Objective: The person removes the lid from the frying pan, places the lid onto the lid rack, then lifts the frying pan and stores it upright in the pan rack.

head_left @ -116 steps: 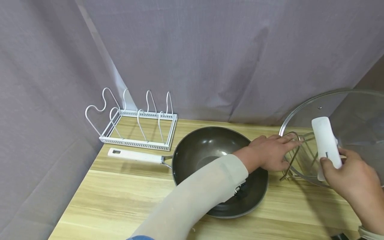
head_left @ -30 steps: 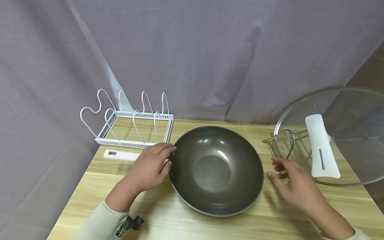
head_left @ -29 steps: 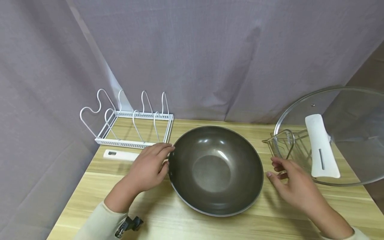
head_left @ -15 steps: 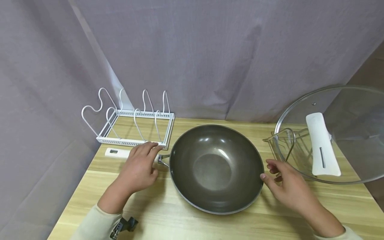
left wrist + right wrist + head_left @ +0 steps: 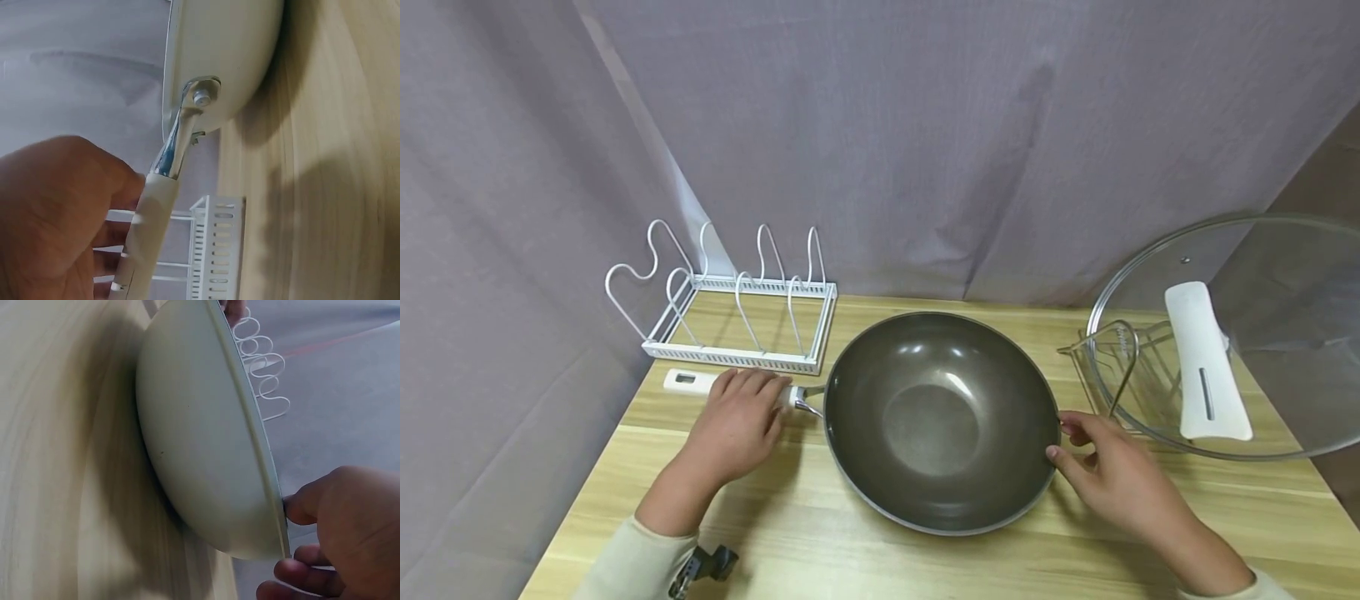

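A dark-coated wok (image 5: 930, 429) sits on the wooden table in the head view, its white handle (image 5: 691, 382) pointing left. My left hand (image 5: 737, 421) lies over the handle with fingers bent across it. In the left wrist view that hand (image 5: 56, 219) is against the white grip, its fingers passing behind it. My right hand (image 5: 1112, 471) pinches the wok's right rim, thumb at the inner edge. From the right wrist view, the thumb of the right hand (image 5: 356, 531) touches the rim while the other fingers curl by the outer side of the pale wok (image 5: 194, 431).
Behind the handle stands a white wire rack (image 5: 737, 358). At right, a large glass lid (image 5: 1292, 350) with a white knob handle (image 5: 1206, 362) leans in a metal wire stand (image 5: 1123, 358). A grey curtain (image 5: 880, 150) hangs behind the table (image 5: 820, 550).
My hands have left the lid and stand, and the lid stays in the stand. The left hand slid from the wok's left edge back onto the handle. The right hand moved left onto the rim.
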`<state>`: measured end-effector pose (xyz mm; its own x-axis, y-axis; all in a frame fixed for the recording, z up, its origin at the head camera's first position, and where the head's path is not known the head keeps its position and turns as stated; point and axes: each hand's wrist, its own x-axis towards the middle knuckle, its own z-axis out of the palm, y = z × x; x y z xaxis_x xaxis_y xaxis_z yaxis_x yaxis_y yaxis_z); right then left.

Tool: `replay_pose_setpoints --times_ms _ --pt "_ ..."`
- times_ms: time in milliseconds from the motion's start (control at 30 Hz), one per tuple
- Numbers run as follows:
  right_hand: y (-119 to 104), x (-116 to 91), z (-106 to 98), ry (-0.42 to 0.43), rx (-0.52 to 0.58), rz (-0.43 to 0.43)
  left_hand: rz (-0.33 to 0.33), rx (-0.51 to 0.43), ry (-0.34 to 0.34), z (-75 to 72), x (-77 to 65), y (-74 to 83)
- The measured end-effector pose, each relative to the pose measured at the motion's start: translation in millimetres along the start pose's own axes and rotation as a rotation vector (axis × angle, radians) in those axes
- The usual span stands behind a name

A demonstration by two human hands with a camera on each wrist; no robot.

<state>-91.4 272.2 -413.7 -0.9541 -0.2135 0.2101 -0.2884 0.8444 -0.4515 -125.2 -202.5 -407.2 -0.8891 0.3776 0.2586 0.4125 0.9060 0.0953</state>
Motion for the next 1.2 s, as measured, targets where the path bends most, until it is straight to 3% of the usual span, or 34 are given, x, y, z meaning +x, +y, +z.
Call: replay_pose_setpoints --times_ms 167,433,700,1200 --pt "-2.7 -3.3 3.2 0.031 0.021 -0.003 0.041 0.012 0.069 3.3 -1.8 -4.0" --pt "-4.5 -3.6 3.3 -0.008 0.089 0.073 0.068 -0.004 0.164 9.1 -1.8 -8.9" --pt "-4.5 -1.5 1.1 -0.054 0.103 0.126 0.060 -0.033 0.183 9.7 -2.2 -8.4" --pt "-3.9 2.3 3.3 -0.025 0.088 0.126 0.051 -0.038 0.178 11.5 -0.7 -7.2"
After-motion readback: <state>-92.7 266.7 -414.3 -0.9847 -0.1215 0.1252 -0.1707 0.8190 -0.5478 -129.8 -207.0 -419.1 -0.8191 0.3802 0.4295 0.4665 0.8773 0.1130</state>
